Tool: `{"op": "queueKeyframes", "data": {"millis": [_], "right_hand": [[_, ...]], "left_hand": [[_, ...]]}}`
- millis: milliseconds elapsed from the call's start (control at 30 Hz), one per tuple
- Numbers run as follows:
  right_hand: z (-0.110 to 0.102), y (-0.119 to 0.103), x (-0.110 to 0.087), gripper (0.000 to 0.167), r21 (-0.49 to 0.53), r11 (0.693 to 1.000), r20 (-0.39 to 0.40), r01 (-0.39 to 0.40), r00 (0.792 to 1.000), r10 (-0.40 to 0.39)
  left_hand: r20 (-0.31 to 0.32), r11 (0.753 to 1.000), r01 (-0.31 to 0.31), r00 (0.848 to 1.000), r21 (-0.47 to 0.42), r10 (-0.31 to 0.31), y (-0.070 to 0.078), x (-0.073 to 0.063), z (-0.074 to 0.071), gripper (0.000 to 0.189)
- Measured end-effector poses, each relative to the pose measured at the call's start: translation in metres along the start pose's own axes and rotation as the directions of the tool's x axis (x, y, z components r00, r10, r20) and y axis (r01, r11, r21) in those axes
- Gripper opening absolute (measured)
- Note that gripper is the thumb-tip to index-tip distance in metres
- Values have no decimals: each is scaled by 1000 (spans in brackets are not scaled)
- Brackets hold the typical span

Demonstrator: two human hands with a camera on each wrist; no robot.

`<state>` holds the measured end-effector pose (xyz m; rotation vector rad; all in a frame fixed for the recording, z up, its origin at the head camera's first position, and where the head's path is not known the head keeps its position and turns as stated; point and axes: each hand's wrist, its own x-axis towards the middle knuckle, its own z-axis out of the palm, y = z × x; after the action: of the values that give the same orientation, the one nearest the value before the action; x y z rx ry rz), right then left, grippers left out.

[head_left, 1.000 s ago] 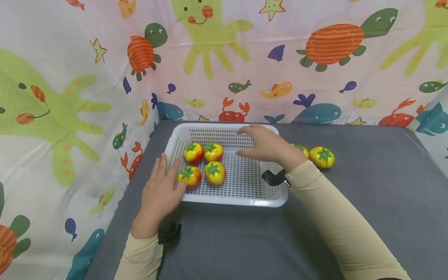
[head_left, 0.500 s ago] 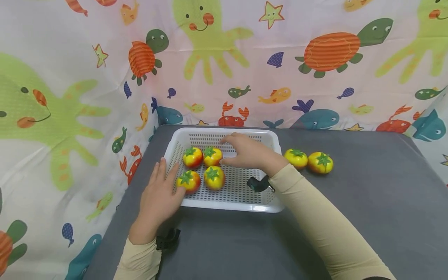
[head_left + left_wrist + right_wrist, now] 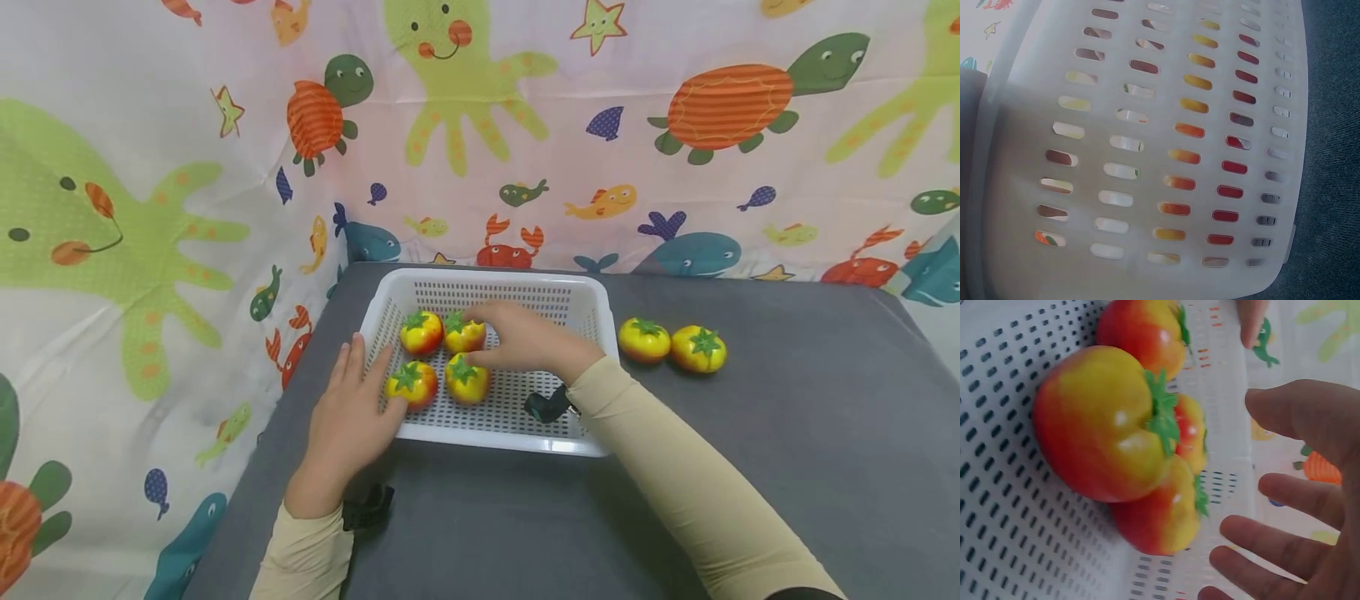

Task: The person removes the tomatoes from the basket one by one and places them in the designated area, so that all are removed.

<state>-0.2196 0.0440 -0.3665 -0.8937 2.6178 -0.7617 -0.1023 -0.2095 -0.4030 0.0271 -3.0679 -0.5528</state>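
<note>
A white perforated plastic basket [image 3: 504, 441] stands on the grey tabletop [image 3: 487, 508], holding four yellow-and-red tomatoes with green, star-shaped tops. They sit two by two toward the basket's left end: a rear-left tomato [image 3: 422, 334], a rear-right tomato [image 3: 462, 338], a front-left tomato [image 3: 414, 385] and a front-right tomato [image 3: 467, 385]. Yellow and red show through the slots in the left wrist view. Outside, just right of the basket, a nearer tomato [image 3: 643, 342] and a farther tomato [image 3: 698, 349] lie side by side. The left hand [image 3: 351, 419] lies at the basket's left wall, fingers extended, thumb by the front-left tomato; whether it touches that tomato I cannot tell. The right hand [image 3: 522, 337] reaches over the basket beside the right-hand pair, thumb and fingers spread apart, gripping nothing.
</note>
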Motion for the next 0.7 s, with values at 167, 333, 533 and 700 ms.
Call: {"op": "queueKeyframes", "data": {"millis": [167,333,533,700], "right_hand": [[5,4,2,64,14,1000,8,-12,1000,12],[8,4,3,61,28,1000,35,-11,999,10],[11,6,5,57,51,999,70,-11,998,7],[12,8,7,55,59,998,101,-19,995,13]], "left_hand": [[1,1000,0,1000,6,0,1,1,0,81],[2,1000,4,1000,-1,-4,1,1,1,81],[12,1000,10,1000,-2,-10,1,2,0,81],[8,1000,9,1000,-6,-9,2,2,-1,81]]}}
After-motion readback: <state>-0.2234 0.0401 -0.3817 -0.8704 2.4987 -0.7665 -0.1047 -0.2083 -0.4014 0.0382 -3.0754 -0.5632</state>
